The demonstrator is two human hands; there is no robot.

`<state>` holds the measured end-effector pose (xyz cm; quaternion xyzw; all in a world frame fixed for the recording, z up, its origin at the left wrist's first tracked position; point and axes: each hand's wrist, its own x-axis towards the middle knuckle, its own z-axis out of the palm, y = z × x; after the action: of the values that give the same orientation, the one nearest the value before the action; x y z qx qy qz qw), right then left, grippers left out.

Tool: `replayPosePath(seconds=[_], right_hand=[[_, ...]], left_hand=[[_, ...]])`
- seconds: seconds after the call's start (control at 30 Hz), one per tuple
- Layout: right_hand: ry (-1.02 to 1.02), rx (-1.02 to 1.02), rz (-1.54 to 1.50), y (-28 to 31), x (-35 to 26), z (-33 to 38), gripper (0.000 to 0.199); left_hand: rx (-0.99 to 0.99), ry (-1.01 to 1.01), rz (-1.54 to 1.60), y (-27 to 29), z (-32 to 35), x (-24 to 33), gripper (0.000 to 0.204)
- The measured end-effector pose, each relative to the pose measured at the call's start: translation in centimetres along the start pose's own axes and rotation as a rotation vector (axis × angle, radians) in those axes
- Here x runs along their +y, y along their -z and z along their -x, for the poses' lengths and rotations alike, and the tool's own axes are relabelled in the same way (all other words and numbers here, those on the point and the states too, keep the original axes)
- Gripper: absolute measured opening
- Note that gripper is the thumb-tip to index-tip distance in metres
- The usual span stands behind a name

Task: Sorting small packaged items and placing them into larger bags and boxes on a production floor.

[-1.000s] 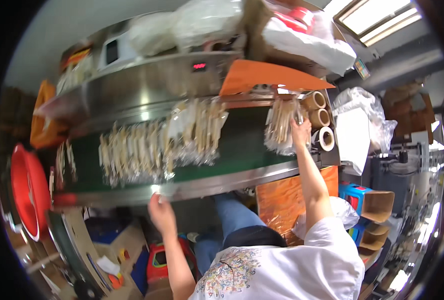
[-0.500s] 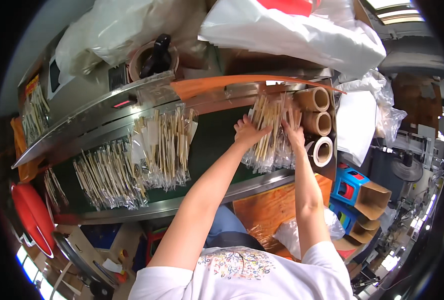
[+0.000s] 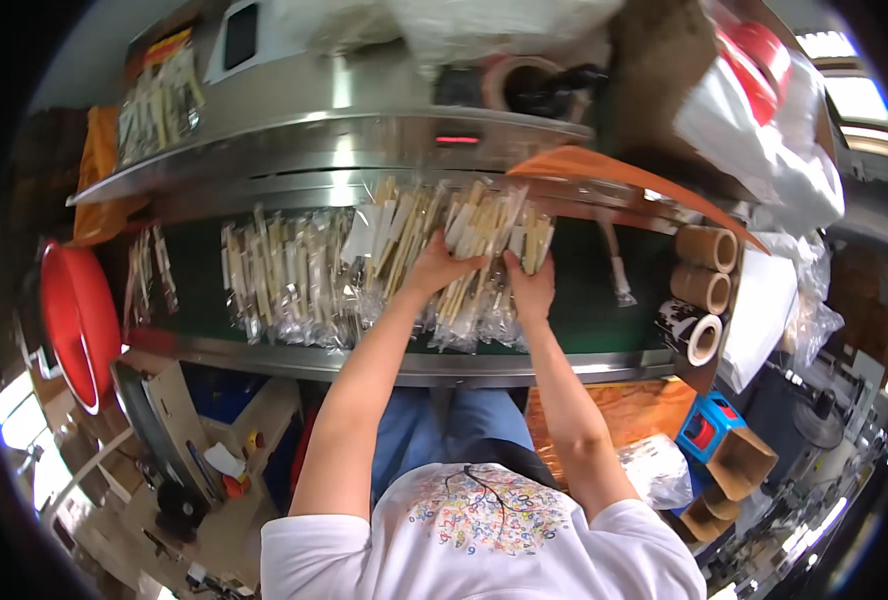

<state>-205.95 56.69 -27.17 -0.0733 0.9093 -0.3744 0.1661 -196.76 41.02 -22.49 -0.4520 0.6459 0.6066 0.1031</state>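
Clear plastic packets of thin wooden sticks [image 3: 478,235], some with a white strip inside, stand in a bunch on the green belt. My left hand [image 3: 436,268] presses against the bunch's left side, thumb across the front. From the right, my right hand [image 3: 532,288] grips its other edge, fingers partly hidden behind the packets. Directly left of them, touching or nearly so, runs a long row of similar packets [image 3: 299,270]. Right of my hands a single packet [image 3: 619,270] lies apart on the belt.
Three rolls [image 3: 704,288] stand at the belt's right end. A metal ledge [image 3: 364,140] and an orange strip [image 3: 634,180] border the far side. Beyond are a tape roll [image 3: 504,80] and plastic bags [image 3: 754,130]. A red basin [image 3: 82,325] sits at left; more packets [image 3: 152,275] lie near it.
Both hands have carried the bunch leftward along the belt, away from the rolls, up against the row of packets. The view has shifted too. A lone packet now shows where the bunch was.
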Motion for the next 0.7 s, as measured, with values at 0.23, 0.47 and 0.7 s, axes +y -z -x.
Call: replayPosePath(seconds=[0.23,0.47,0.7], right_hand=[[0.207,-0.389,0.076,-14.7,-11.1,8.8,0.077],[0.420,0.044,0.413,-3.8,-4.0,-4.9,0.051],[0.146,0.106,0.973,8.7,11.9,-12.0,0.048]], left_hand=[[0.283,0.036,0.175,17.6,3.4,-13.6,0.105],[0.367,0.052,0.206,18.6,5.3,-13.6,0.107],[0.305,-0.057,0.307,10.1,2.5,-12.0,0.107]])
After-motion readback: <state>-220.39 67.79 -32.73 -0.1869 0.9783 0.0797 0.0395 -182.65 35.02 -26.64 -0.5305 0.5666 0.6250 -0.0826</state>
